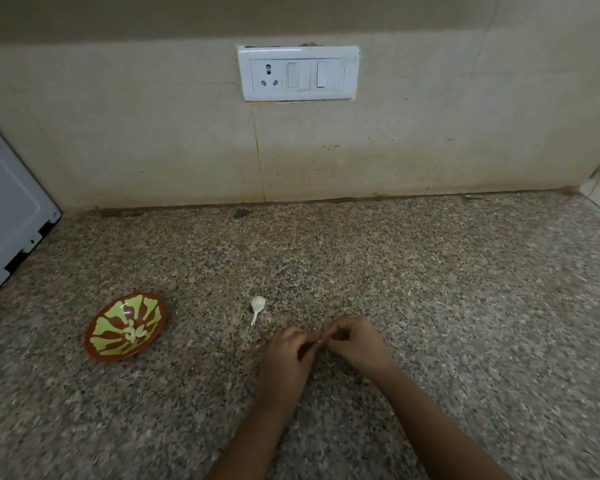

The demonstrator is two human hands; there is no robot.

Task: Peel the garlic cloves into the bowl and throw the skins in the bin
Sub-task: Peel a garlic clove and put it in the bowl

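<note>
Wall (153, 133): beige tiles with a few reddish specks low down. It meets the desk along a dark seam.
Desk (465, 306): speckled brown-grey stone that fills the lower half of the view and carries everything listed below.
Appliance panel (11, 209): pale grey metal at the far left edge, standing on the desk against the wall. Only part of it is in view.
Switch plate (298, 73): white, set in the wall above the middle of the desk. It has one three-pin socket on the left and rocker switches to the right of it. Any lettering on it is too small to read.
Bowl (142, 308): brown with a pattern of lime-green streaks. It sits on the desk to the left, well apart from the hands, and appears tilted toward the camera.
Peeled cloves (132, 333): a few pale pieces lying at the bottom of the bowl.
Left hand (288, 355): low over the desk with fingers curled and tips pointing right, pinching the garlic clove.
Right hand (357, 344): fingers curled, with the tips meeting the left hand's and pinching the same clove.
Garlic piece (258, 304): white, with a thin stalk pointing toward the camera. It lies on the desk between the bowl and the hands, nearer the hands.
Garlic clove (319, 341): held between the fingertips of both hands. Only a small white speck of it shows.
</note>
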